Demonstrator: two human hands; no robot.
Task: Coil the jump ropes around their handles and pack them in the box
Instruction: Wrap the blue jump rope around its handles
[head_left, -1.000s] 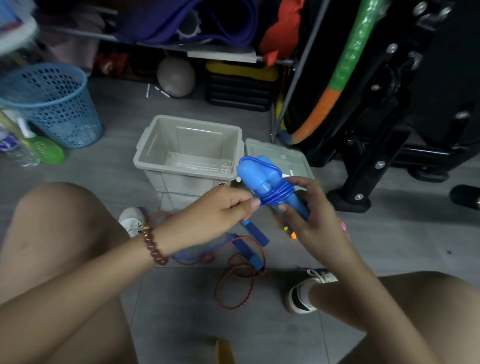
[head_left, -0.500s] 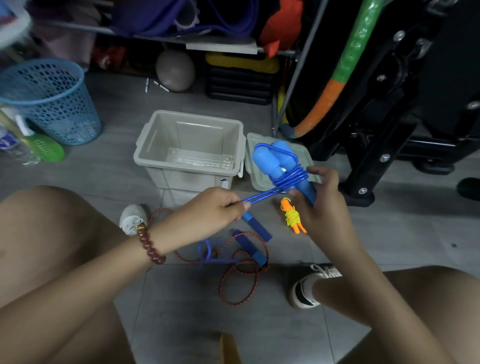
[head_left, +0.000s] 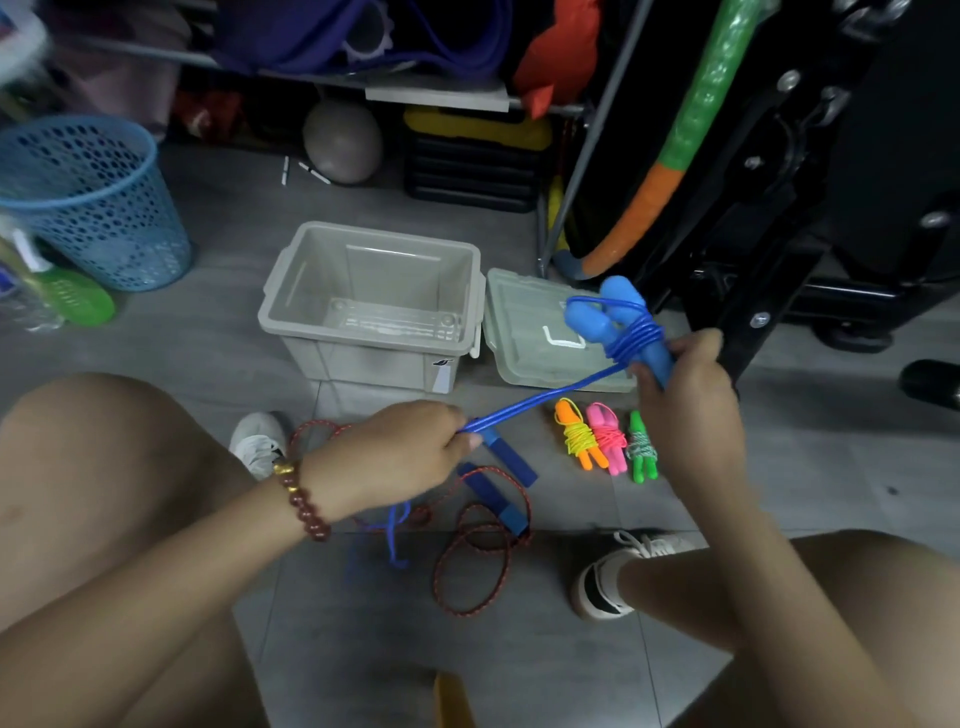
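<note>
My right hand (head_left: 685, 395) grips the two blue handles (head_left: 613, 317) of a jump rope, held together with several turns of blue rope around them. My left hand (head_left: 395, 457) pinches the doubled blue rope (head_left: 540, 400), which is stretched taut down to the left from the handles. The grey box (head_left: 374, 306) stands open on the floor beyond my hands, nothing inside. Three coiled ropes lie on the floor below the lid: orange (head_left: 576, 434), pink (head_left: 605, 436) and green (head_left: 641, 452). A red braided rope (head_left: 472, 561) with dark blue handles (head_left: 493, 493) lies loose between my feet.
The box lid (head_left: 524, 332) lies to the right of the box. A blue mesh bin (head_left: 93, 202) and a green bottle (head_left: 67, 296) stand at the left. Black exercise equipment (head_left: 779, 208) fills the right. My knees and white shoes (head_left: 613, 577) frame the floor.
My left hand has pulled the blue rope down and left, away from the handles, stretching it taut. My right hand with the handles has shifted right, uncovering the coiled ropes on the floor.
</note>
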